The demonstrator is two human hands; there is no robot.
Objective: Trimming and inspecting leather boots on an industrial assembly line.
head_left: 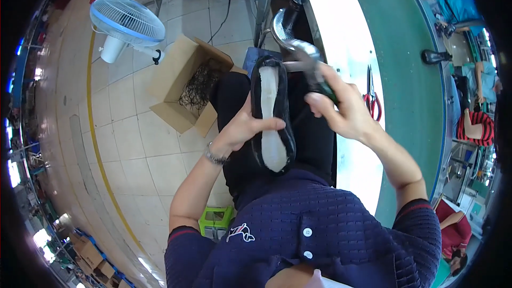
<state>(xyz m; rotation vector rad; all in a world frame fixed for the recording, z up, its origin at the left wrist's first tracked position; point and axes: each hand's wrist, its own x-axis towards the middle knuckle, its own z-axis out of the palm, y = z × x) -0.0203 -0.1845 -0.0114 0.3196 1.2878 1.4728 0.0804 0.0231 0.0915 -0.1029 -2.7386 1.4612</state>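
My left hand (245, 128) grips a black shoe (288, 122) with its underside facing up, the thumb laid across the sole. A pale whitish insole strip (269, 93) runs down the middle, with black upper material folded around its edge. My right hand (346, 106) is closed around a hammer-like metal tool (306, 53) with a dark green handle. The tool's head is beside the shoe's far end; blur hides its exact shape and whether it touches. The shoe is held over my lap.
An open cardboard box (170, 85) with tangled dark strands stands on the left, near a white-blue fan (127, 21). At right, red-handled scissors (372, 98) lie on the white bench (349, 37) beside a green conveyor (405, 101) carrying black footwear (436, 57). Other people work beyond it.
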